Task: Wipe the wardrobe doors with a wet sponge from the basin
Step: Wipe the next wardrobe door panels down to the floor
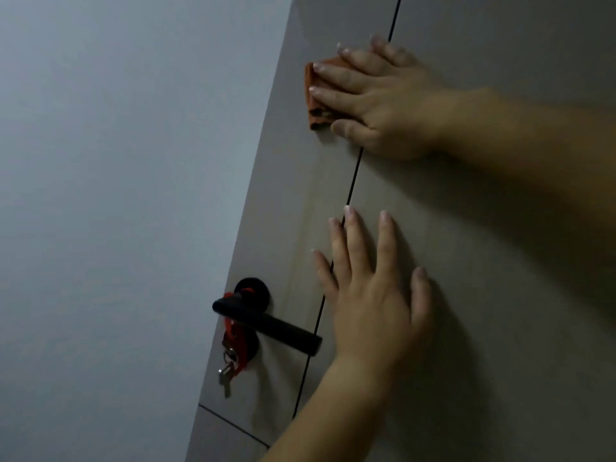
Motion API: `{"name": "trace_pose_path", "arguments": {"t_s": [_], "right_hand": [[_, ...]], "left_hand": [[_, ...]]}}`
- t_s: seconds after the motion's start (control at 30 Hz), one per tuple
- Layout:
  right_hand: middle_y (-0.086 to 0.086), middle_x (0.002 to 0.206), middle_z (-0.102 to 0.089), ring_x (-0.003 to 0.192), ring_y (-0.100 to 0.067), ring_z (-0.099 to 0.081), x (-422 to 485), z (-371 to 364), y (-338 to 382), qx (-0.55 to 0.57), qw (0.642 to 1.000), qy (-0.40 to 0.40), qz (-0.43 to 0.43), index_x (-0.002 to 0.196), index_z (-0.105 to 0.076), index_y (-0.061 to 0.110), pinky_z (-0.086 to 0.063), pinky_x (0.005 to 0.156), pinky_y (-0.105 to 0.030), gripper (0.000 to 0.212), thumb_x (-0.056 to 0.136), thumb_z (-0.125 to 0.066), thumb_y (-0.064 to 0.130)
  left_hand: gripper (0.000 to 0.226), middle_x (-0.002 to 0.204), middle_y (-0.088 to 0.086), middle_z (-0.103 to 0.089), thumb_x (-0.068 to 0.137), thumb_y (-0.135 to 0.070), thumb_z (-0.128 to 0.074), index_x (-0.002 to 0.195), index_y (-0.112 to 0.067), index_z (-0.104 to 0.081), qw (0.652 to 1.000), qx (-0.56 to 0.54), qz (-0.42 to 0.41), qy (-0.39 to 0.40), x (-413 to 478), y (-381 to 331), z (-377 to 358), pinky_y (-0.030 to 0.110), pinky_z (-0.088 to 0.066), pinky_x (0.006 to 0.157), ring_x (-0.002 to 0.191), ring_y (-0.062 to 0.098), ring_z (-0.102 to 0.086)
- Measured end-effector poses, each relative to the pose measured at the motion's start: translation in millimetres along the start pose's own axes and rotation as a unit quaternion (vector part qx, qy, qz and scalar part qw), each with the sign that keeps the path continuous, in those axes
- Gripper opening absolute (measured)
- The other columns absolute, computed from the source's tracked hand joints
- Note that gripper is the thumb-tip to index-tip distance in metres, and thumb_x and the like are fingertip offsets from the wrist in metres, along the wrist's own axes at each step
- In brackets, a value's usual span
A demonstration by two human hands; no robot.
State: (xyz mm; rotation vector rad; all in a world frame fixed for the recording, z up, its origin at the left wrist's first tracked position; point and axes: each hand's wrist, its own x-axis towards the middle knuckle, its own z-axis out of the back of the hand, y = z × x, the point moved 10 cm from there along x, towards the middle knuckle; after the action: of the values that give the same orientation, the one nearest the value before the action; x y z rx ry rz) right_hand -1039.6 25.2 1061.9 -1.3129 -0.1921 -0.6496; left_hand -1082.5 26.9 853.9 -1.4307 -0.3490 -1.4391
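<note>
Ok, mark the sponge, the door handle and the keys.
sponge (313, 121), head view, exposed orange lower corner.
door handle (266, 325), head view, middle of the black lever.
keys (226, 378), head view, the hanging silver key.

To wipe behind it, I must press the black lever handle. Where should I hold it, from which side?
Probably grip the handle at its free end, from above: the bar is bare there, while a red strap with keys hangs near its pivot.
</note>
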Motion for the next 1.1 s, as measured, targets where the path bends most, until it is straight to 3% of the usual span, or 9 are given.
{"name": "trace_pose_path", "arguments": {"t_s": [0.2, 0.37, 0.43, 0.63, 0.7, 0.83, 0.93, 1.03, 1.1], "right_hand": [[0.012, 0.168, 0.017, 0.155, -0.014, 0.017, -86, -20, -5, -0.004, 0.999, 0.007, -0.031, 0.159, 0.009, 0.042, 0.011, 0.125, -0.043, 0.079, 0.086, 0.007, 0.072], [0.007, 0.171, 0.008, 0.158, -0.020, 0.008, -109, 0, -93, 0.007, 0.980, -0.026, -0.199, 0.163, 0.001, 0.034, 0.006, 0.126, -0.045, 0.083, 0.089, 0.000, 0.071], [0.005, 0.172, 0.008, 0.158, -0.022, 0.008, -107, 7, -96, 0.011, 0.973, -0.024, -0.228, 0.163, 0.000, 0.031, 0.006, 0.126, -0.048, 0.083, 0.090, -0.002, 0.069], [0.010, 0.169, 0.016, 0.156, -0.016, 0.016, -147, -31, -12, -0.007, 0.998, 0.015, -0.064, 0.160, 0.008, 0.039, 0.010, 0.126, -0.044, 0.079, 0.087, 0.004, 0.072], [0.012, 0.169, 0.016, 0.156, -0.014, 0.016, -147, -27, -29, 0.003, 0.997, 0.018, -0.078, 0.160, 0.007, 0.042, 0.010, 0.125, -0.043, 0.077, 0.088, 0.001, 0.071], [0.005, 0.172, 0.007, 0.158, -0.021, 0.008, -147, -10, -73, 0.010, 0.979, -0.016, -0.203, 0.163, -0.002, 0.031, 0.006, 0.126, -0.048, 0.082, 0.089, 0.000, 0.067], [0.005, 0.171, 0.009, 0.157, -0.021, 0.011, -170, -26, -38, 0.022, 0.989, 0.008, -0.147, 0.163, -0.001, 0.032, 0.009, 0.125, -0.047, 0.083, 0.088, 0.002, 0.069], [0.003, 0.171, -0.001, 0.157, -0.023, 0.001, -207, -46, 8, -0.006, 0.999, 0.018, -0.049, 0.162, -0.009, 0.032, 0.003, 0.126, -0.047, 0.074, 0.097, -0.003, 0.067], [0.006, 0.171, 0.002, 0.157, -0.021, 0.003, -205, -47, 5, -0.013, 0.999, 0.028, -0.043, 0.161, -0.003, 0.036, 0.005, 0.126, -0.043, 0.071, 0.097, -0.001, 0.067]], "left_hand": [[0.075, 0.161, -0.004, 0.041, 0.103, -0.059, -0.027, 0.158, -0.039, 0.019, 1.000, -0.005, -0.015, 0.012, -36, 2, -13, 0.054, 0.022, 0.121, 0.143, 0.017, 0.046], [0.079, 0.159, -0.002, 0.044, 0.101, -0.063, -0.029, 0.158, -0.039, 0.020, 1.000, 0.006, -0.020, 0.002, -45, 1, -20, 0.055, 0.026, 0.118, 0.142, 0.021, 0.048], [0.078, 0.159, -0.003, 0.045, 0.100, -0.065, -0.028, 0.156, -0.041, 0.022, 1.000, 0.004, -0.021, 0.001, -43, -1, -22, 0.056, 0.027, 0.117, 0.142, 0.022, 0.049], [0.078, 0.163, -0.003, 0.038, 0.093, -0.070, -0.016, 0.158, -0.042, 0.015, 0.999, 0.011, -0.022, -0.028, -44, 3, -22, 0.054, 0.024, 0.119, 0.146, 0.020, 0.043], [0.079, 0.165, -0.002, 0.034, 0.092, -0.071, -0.015, 0.160, -0.041, 0.012, 0.999, 0.016, -0.020, -0.042, -44, 4, -21, 0.054, 0.023, 0.120, 0.147, 0.020, 0.040], [0.079, 0.166, -0.002, 0.031, 0.091, -0.071, -0.014, 0.160, -0.042, 0.011, 0.999, 0.020, -0.016, -0.048, -45, 4, -19, 0.051, 0.024, 0.119, 0.148, 0.019, 0.039], [0.078, 0.166, -0.001, 0.031, 0.093, -0.070, -0.016, 0.160, -0.041, 0.011, 0.998, 0.016, -0.026, -0.051, -45, 5, -20, 0.048, 0.024, 0.119, 0.148, 0.019, 0.039], [0.078, 0.166, 0.002, 0.031, 0.096, -0.068, -0.021, 0.161, -0.037, 0.008, 0.997, 0.014, -0.048, -0.051, -48, 3, -21, 0.049, 0.023, 0.120, 0.149, 0.022, 0.037], [0.078, 0.166, 0.003, 0.031, 0.097, -0.067, -0.022, 0.162, -0.036, 0.008, 0.997, 0.019, -0.061, -0.043, -56, 4, -23, 0.050, 0.020, 0.122, 0.150, 0.022, 0.036]]}}
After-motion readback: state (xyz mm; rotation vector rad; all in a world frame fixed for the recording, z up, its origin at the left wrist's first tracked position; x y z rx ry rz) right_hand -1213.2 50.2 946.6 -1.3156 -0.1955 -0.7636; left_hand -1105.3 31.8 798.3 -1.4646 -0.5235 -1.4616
